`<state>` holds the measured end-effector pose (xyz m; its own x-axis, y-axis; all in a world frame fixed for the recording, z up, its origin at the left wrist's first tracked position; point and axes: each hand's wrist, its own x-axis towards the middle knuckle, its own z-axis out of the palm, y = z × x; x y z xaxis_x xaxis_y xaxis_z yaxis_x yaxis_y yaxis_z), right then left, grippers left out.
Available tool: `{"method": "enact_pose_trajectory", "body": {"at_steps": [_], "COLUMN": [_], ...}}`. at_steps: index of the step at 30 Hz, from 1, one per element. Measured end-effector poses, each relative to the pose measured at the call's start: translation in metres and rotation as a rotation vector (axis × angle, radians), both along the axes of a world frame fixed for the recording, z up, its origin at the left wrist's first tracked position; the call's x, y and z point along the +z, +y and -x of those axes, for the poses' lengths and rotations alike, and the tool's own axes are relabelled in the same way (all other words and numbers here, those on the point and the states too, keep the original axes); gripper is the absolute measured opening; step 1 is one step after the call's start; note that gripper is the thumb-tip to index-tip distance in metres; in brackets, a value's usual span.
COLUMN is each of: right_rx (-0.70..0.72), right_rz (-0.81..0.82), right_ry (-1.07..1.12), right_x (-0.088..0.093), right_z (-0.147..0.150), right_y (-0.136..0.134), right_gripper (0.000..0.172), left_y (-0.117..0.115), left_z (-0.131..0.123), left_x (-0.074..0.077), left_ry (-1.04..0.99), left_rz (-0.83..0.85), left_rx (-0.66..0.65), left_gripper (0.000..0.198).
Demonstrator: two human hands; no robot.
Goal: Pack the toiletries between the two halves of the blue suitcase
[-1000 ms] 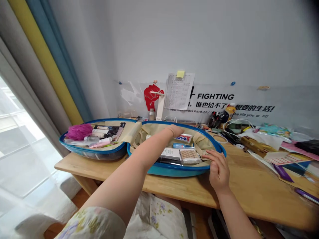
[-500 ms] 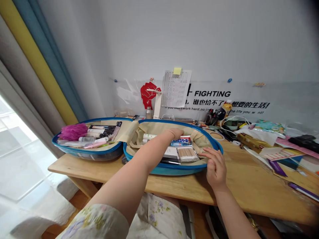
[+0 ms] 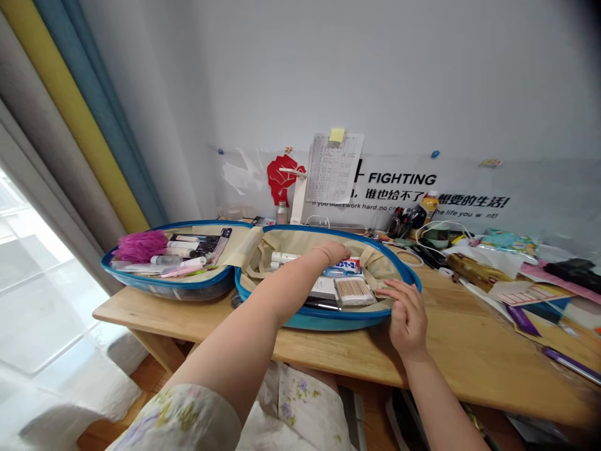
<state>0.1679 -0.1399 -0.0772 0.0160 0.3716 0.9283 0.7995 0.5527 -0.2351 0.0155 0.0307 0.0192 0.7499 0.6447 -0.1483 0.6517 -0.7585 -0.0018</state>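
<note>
A blue-edged suitcase [image 3: 323, 322] lies open on the wooden table, its two halves side by side. My left hand [image 3: 334, 252] reaches into the right half, beside a red, white and blue toothpaste pack [image 3: 354, 265]; its fingers are mostly hidden. A clear blue item [image 3: 340, 273] lies just below that hand. With fingers over the inner side and thumb near the outside, my right hand [image 3: 408, 316] grips the suitcase's right rim. Nearer to me in this half are a pack of cotton swabs [image 3: 355, 292], a white box [image 3: 323, 287] and white tubes [image 3: 283, 257].
The suitcase's left half holds a purple bath puff [image 3: 141, 246], small bottles [image 3: 165, 259] and a phone-like black item [image 3: 226, 233]. Behind stands a white lamp [image 3: 299, 197]. Papers, a cable, a gold pouch [image 3: 476, 268] and a purple pen [image 3: 570, 363] lie at the right.
The view has shifted very slightly. Both hands stay in nearly the same places at the suitcase's right half.
</note>
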Motion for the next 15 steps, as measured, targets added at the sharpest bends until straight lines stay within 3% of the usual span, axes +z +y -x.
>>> {"method": "enact_pose_trajectory", "body": {"at_steps": [4,8,12,15], "right_rx": [-0.012,-0.014,-0.011,-0.001], "right_rz": [-0.008,-0.012,-0.008,-0.018], "right_ry": [-0.006,0.002,-0.001,-0.012], "right_x": [0.000,0.000,0.000,0.001], "right_z": [0.000,-0.001,-0.002,-0.002], "right_y": [0.000,0.001,0.002,0.003], "right_gripper": [0.034,0.035,0.035,0.036], "left_y": [-0.004,0.000,0.010,0.013], "left_z": [0.001,0.018,0.062,0.116], "left_x": [0.005,0.025,0.053,0.069], "left_ry": [0.020,-0.044,-0.078,-0.080], "left_rz": [-0.039,-0.110,-0.137,-0.139], "left_rx": [-0.019,0.009,0.076,0.168], "left_gripper": [0.035,0.035,0.032,0.034]}}
